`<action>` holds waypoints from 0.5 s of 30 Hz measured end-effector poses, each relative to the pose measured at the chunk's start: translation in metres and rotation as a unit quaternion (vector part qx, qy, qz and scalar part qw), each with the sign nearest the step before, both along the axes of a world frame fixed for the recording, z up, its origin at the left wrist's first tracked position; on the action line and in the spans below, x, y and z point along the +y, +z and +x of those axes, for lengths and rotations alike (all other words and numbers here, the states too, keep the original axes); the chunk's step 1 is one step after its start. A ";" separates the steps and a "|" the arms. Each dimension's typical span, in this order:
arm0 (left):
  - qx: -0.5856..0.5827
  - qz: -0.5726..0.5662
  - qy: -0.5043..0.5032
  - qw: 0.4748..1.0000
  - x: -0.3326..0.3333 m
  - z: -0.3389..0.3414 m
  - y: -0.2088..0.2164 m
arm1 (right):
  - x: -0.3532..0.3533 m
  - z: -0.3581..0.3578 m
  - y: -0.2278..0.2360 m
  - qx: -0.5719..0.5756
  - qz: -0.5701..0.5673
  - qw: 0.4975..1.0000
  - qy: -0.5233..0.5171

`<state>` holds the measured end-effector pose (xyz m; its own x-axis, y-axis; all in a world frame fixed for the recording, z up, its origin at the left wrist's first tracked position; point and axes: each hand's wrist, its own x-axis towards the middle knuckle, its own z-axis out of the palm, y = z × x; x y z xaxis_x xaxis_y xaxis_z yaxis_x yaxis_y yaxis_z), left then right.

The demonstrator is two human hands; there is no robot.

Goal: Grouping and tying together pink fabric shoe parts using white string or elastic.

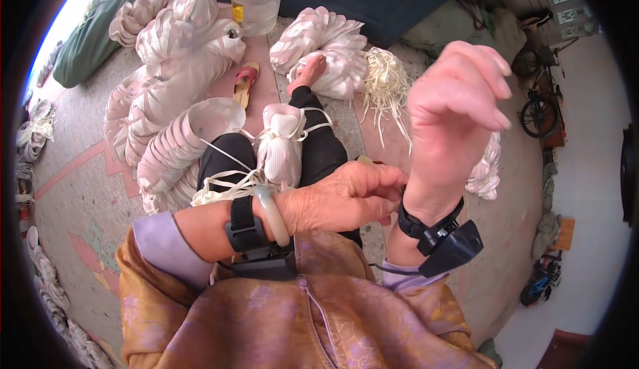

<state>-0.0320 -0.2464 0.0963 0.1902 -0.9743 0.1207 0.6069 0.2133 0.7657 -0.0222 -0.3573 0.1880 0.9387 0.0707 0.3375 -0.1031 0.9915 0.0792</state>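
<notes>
My left hand (339, 196) reaches across my body to the right wrist, its thumb and fingers pinched at the edge of the black wrist strap (414, 224). My right hand (456, 93) is raised, holding nothing, its fingers loosely bent and apart. A black box-shaped device (452, 249) sits on that strap. A white mesh shoe upper (279, 149) rests between my legs, its white laces trailing to both sides. Beside it, partly behind my left forearm, lie loose white laces (226, 181). A nested stack of pink-white shoe uppers (176, 143) leans by my left knee.
More bundled uppers (180, 56) cover the floor ahead, with another pile (319, 49) under my bare foot. A lace bundle (386, 79) lies right of it. A clear bottle (256, 3) and a red slipper (245, 84) stand nearby. A small bicycle (540, 106) is far right.
</notes>
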 end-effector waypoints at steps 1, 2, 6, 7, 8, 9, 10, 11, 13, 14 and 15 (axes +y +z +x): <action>-0.054 -0.017 0.025 0.998 0.002 0.001 -0.001 | 0.002 -0.002 0.007 0.011 0.009 1.000 -0.012; -0.107 -0.034 0.050 0.992 0.003 0.002 -0.001 | 0.004 -0.004 0.012 0.023 0.017 0.999 -0.025; -0.380 -0.099 0.068 0.917 0.007 0.019 0.007 | 0.012 -0.015 0.022 -0.026 0.063 0.998 0.011; -0.375 -0.099 0.069 0.919 0.007 0.023 0.008 | 0.013 -0.017 0.024 -0.020 0.063 0.998 0.012; -0.403 -0.135 0.064 0.903 0.004 0.025 0.009 | 0.015 -0.019 0.025 -0.030 0.071 0.997 0.019; -0.430 -0.169 0.060 0.885 0.003 0.024 0.008 | 0.016 -0.020 0.025 -0.040 0.079 0.996 0.026; -0.414 -0.182 0.070 0.889 0.001 0.021 0.007 | 0.015 -0.019 0.023 -0.037 0.079 0.996 0.025; -0.412 -0.182 0.069 0.890 0.001 0.019 0.006 | 0.012 -0.015 0.021 -0.041 0.064 0.997 0.025; -0.410 -0.142 0.079 0.897 0.004 0.018 0.002 | 0.007 -0.005 0.011 -0.043 0.047 0.998 0.024; -0.410 -0.144 0.077 0.897 0.007 0.018 0.004 | 0.006 -0.001 0.004 -0.011 -0.021 0.999 -0.046; -0.406 -0.106 0.067 0.905 0.011 0.019 0.006 | 0.002 0.004 -0.004 0.021 -0.089 0.989 -0.116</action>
